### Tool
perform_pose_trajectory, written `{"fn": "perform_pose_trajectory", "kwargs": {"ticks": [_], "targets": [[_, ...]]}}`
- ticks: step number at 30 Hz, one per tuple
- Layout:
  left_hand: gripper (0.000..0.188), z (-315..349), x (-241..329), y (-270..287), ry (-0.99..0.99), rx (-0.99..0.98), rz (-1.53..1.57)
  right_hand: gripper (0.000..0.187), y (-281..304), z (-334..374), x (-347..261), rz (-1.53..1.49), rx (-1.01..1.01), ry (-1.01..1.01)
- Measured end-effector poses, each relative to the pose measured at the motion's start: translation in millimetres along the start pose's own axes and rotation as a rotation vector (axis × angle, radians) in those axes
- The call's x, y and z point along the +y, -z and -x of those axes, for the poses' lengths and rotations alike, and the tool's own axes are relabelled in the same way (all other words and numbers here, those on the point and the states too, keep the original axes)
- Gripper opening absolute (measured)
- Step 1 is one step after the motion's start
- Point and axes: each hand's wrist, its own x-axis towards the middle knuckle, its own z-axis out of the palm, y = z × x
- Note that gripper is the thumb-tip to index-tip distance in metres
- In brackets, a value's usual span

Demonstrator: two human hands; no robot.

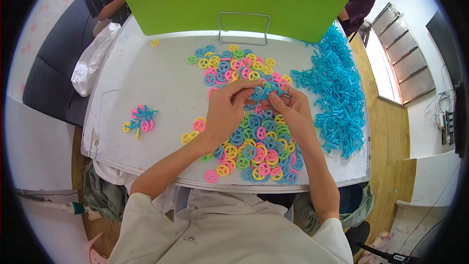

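Note:
Over the middle of the table my left hand (pixel 226 110) and my right hand (pixel 294 112) meet, thumbs and fingers pinched close together. Between the left fingertips is a small blue plastic wheel (pixel 260 93). My right fingers grip a blue branched plastic piece (pixel 277 88) against it; the exact contact is partly hidden by the fingers. Around and beneath both hands spreads a heap of small spoked wheels (pixel 264 155) in pink, yellow, green and blue. Right of it lies a large pile of blue branched pieces (pixel 337 88).
At the left, branched pieces fitted with wheels (pixel 141 119) lie in a small cluster. A lone yellow wheel (pixel 155 43) is at the far left. A green panel (pixel 239 0) with a wire stand (pixel 244 28) closes the far side. Two other people sit beyond the table (pixel 161 78).

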Motion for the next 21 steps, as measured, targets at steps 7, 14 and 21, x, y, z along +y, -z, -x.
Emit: {"fn": "perform_pose_trajectory", "kwargs": {"ticks": [7, 14, 21], "targets": [[0.026, 5, -1, -2, -0.156, 0.042, -0.069, 0.021, -1, 6, -8, -0.094, 0.022, -0.153], [0.031, 6, -1, -1, -0.232, 0.066, -0.100, 0.017, 4, 2, 1, -0.371, -0.101, -0.327], [0.031, 5, -1, 2, -0.305, 0.089, -0.378, 0.017, -11, 5, 4, -0.285, 0.053, -0.253]]}}
